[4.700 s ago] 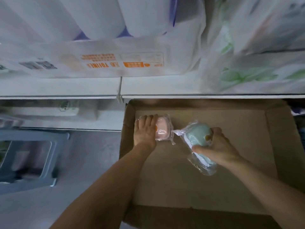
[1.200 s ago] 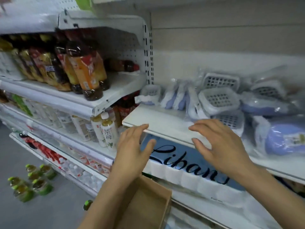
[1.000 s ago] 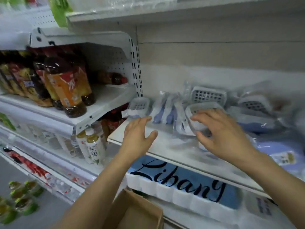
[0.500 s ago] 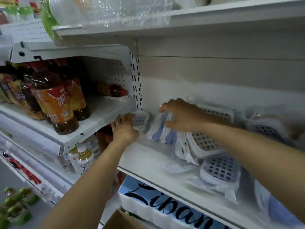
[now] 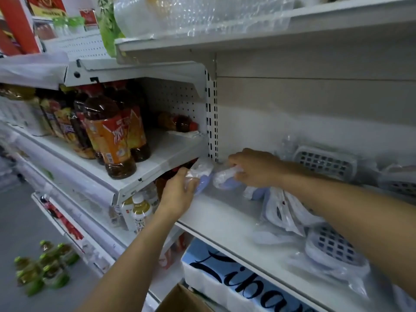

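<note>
White shop shelving surrounds us, and we work at the back left corner of the middle shelf (image 5: 216, 219). Our left hand (image 5: 180, 194) curls its fingers round the left packet (image 5: 201, 174), white and pale blue goods in clear film. Its long axis runs from that grip up and away toward the slotted upright (image 5: 211, 122), which stands just beyond the fingertips. Our right hand (image 5: 254, 167) clamps the right packet (image 5: 225, 180) from above, and that one lies crosswise, poking out of the grip toward the left hand. The two packets sit just beside each other, but the blur hides whether they touch. We judge that the next move turns on that corner: it lies straight ahead of the left grip, so the left hand is nearer, and the right packet would follow in beside it. To the right of the right grip lie more bagged goods and white grid trays (image 5: 326, 162). Left of the left grip, on a higher shelf, stand tea bottles (image 5: 112, 136). Below both grips we see a paper pack with script lettering (image 5: 225, 280), a cardboard box (image 5: 180, 298), and green bottles (image 5: 42, 269) on the floor.
</note>
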The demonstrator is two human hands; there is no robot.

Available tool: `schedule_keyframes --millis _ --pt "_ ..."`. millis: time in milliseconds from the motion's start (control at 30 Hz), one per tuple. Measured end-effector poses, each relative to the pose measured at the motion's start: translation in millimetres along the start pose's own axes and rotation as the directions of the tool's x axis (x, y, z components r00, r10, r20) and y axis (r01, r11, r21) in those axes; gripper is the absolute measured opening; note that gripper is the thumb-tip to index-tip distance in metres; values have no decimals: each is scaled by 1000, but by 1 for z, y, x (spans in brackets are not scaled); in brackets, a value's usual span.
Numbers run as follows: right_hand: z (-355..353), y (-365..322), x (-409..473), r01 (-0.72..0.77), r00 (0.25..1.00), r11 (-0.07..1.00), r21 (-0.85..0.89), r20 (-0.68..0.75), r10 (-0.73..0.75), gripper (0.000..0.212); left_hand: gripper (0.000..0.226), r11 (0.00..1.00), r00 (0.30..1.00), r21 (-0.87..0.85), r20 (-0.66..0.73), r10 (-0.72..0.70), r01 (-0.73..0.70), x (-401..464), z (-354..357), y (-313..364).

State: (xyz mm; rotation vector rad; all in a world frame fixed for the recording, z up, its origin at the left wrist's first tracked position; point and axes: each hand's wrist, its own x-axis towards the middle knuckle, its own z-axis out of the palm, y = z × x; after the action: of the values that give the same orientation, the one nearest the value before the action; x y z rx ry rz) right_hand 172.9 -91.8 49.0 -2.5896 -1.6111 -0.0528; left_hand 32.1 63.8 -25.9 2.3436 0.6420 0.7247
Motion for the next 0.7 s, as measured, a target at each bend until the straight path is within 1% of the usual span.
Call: schedule_keyframes --millis 67,100,167,200,233,267,333,367,433,500,600,700 --pt "-6 -1 -9 10 998 973 229 -64 5 14 26 988 995 -122 -26 -100 96 -14 -11 -2" --pt "-8 -1 -13 7 994 942 335 -103 30 13 25 980 992 -175 -57 -111 100 -20 -16 -2" --pt "-10 -4 -19 -29 978 870 492 -167 127 11 17 952 984 -291 -114 -133 95 -29 -28 -1" --pt "-10 -6 -22 -48 964 828 559 -190 184 11 12 925 977 -362 -129 -169 112 -32 -34 0" --pt "-11 -10 -26 -65 946 775 629 -207 248 13 11 877 970 -461 -120 -211 134 -36 -40 3" --pt "-12 -14 -30 -78 924 699 711 -211 317 15 14 802 964 -576 -88 -251 157 -38 -45 3" --pt "-17 -26 -44 -51 872 501 864 -206 444 18 24 617 947 -757 7 -322 216 -45 -55 4" --pt "-20 -32 -53 -2 847 395 919 -208 489 17 27 559 939 -796 35 -341 233 -50 -60 5" --pt "-25 -46 -80 91 813 221 971 -201 547 16 30 492 932 -832 76 -355 256 -63 -68 7" --pt "-26 -58 -114 157 784 119 980 -197 588 20 31 452 929 -849 113 -351 274 -79 -75 10" --pt "-22 -70 -171 230 726 -3 973 -169 667 20 28 415 935 -858 179 -307 301 -105 -77 18" --pt "-16 -74 -233 256 666 -59 965 -131 734 14 27 439 944 -840 240 -227 319 -134 -67 39"
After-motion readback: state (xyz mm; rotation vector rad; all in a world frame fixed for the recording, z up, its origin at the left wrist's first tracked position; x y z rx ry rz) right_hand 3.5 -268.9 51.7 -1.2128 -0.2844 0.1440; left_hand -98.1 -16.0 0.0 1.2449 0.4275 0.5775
